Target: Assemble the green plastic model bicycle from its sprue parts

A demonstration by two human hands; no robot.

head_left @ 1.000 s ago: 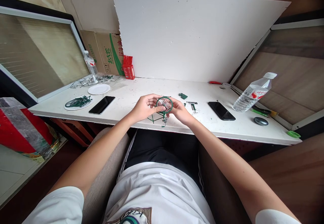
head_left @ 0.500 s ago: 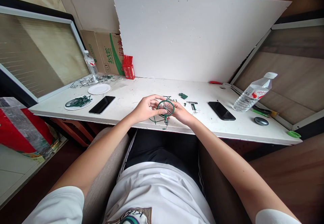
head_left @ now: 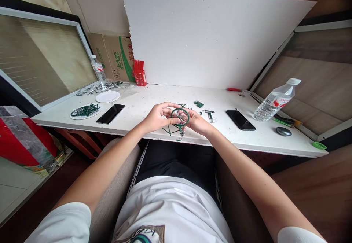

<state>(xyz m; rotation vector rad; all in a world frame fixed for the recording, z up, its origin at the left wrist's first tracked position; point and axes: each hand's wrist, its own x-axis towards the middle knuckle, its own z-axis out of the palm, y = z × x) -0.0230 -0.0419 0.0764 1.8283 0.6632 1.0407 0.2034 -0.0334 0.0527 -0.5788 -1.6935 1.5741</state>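
A small green model bicycle point(head_left: 180, 125) with a spoked wheel point(head_left: 182, 116) is held between my hands over the front of the table. My left hand point(head_left: 161, 117) is closed on it, its thumb across the wheel's hub and its fingers reaching along the far side. From the right, my right hand point(head_left: 196, 122) grips the bicycle behind the wheel, and its fingertips are partly hidden. Thin green frame pieces hang below the fingers. On the table just beyond lie a dark green piece point(head_left: 198, 104) and small dark parts point(head_left: 210, 115).
On the left, a plate point(head_left: 73, 117) holds green parts, beside a phone point(head_left: 111, 114) and a white plate point(head_left: 107, 96). A second phone point(head_left: 241, 120), a water bottle point(head_left: 276, 100) and a dark oval object point(head_left: 283, 131) are at right. A white board point(head_left: 214, 37) stands behind.
Both hands stay almost in place around the model bicycle. The wheel and the parts below it have shifted very slightly to the left.
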